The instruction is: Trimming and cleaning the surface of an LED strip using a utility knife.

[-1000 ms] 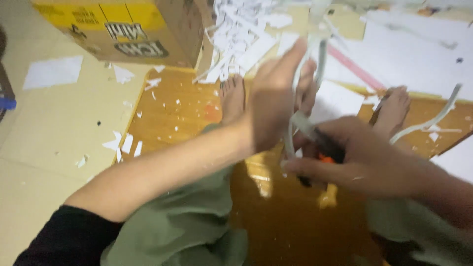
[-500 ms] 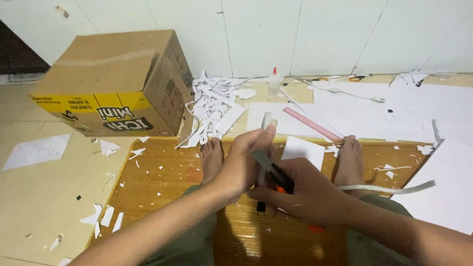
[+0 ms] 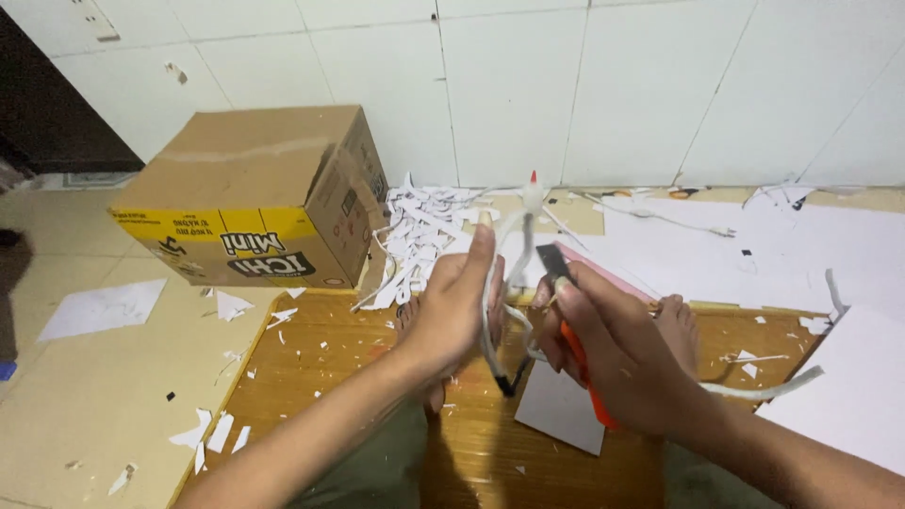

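Left hand [image 3: 455, 306] pinches a looped white strip [image 3: 498, 283]; right hand [image 3: 613, 353] grips an orange cutter [image 3: 577, 349] above the wooden board [image 3: 320, 363].

Both our forearms reach forward from the bottom edge, hands meeting mid-frame. Our left hand [image 3: 452, 311] is upright, back to camera, fingers curled closed, thumb up. Our right hand [image 3: 613, 353] sits just beside it, knuckles up, fingers clenched tight. Bare feet visible beyond the hands.
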